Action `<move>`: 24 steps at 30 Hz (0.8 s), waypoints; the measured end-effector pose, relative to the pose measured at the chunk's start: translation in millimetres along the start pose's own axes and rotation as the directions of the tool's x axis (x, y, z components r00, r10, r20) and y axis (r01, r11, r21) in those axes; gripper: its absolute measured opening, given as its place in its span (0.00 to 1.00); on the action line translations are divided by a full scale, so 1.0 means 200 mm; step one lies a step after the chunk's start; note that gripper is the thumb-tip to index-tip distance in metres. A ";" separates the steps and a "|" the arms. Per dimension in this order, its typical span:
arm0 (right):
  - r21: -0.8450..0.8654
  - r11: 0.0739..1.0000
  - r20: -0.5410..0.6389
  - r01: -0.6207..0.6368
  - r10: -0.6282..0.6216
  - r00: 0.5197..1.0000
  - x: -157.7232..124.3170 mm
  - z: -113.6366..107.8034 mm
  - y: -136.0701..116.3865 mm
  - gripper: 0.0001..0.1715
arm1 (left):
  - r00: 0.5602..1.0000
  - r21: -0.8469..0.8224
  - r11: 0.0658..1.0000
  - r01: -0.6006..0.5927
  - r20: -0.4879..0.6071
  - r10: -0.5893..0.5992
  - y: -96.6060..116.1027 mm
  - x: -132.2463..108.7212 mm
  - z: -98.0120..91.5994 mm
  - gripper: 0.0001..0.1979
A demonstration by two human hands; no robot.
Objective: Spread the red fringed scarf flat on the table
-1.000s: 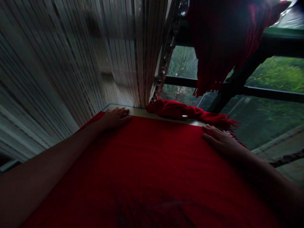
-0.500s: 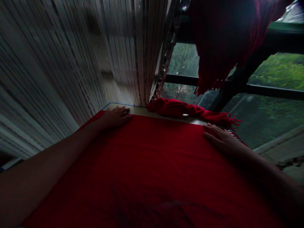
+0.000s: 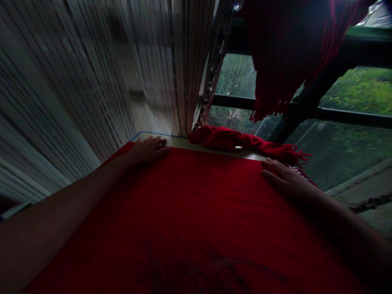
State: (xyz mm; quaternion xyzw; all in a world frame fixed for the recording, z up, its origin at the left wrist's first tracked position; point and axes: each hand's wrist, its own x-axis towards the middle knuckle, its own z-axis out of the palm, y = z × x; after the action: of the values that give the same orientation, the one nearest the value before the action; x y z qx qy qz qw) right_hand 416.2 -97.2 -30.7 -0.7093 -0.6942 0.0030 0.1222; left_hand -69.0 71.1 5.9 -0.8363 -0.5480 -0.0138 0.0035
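Observation:
A broad red cloth (image 3: 196,212) lies spread over a pale table (image 3: 183,143) in front of me. My left hand (image 3: 148,150) rests flat on the cloth's far left corner, fingers stretched out, holding nothing. My right hand (image 3: 283,176) lies flat on the far right corner, fingers extended, also holding nothing. Beyond the cloth's far edge a bunched red fringed scarf (image 3: 241,143) lies on the table strip. Fringe shows by my right hand.
A pale striped curtain (image 3: 107,81) hangs close on the left and behind the table. Another red fringed cloth (image 3: 284,53) hangs at upper right over a dark window frame (image 3: 306,110); greenery shows outside. The scene is dim.
Both hands stay flat on the cloth's far corners. Only the view has shifted slightly.

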 end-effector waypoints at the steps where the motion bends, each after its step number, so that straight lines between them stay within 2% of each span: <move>1: 0.018 1.000 0.009 -0.009 0.009 1.000 0.00 0.00 0.00 0.44 | 1.000 -0.001 1.000 0.001 -0.001 -0.001 0.00 0.00 0.00 0.37; 7: 0.075 0.995 0.045 -0.059 0.056 0.997 0.00 -0.01 -0.02 0.46 | 1.000 0.034 0.999 0.000 -0.004 0.000 0.00 0.00 0.00 0.36; 18: 0.062 0.998 0.008 -0.034 0.033 0.999 0.00 0.00 -0.01 0.43 | 1.000 0.023 1.000 0.001 -0.001 -0.001 0.01 -0.01 -0.01 0.36; 24: 0.059 0.997 0.038 -0.056 0.054 0.998 0.00 -0.01 -0.02 0.45 | 1.000 0.038 0.999 -0.015 -0.015 0.016 -0.01 0.00 0.00 0.37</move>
State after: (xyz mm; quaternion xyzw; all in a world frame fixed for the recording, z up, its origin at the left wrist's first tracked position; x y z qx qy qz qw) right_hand 412.7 -97.8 -27.5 -0.7241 -0.6760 0.0400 0.1307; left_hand -70.0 71.8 5.7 -0.8402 -0.5417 -0.0100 0.0235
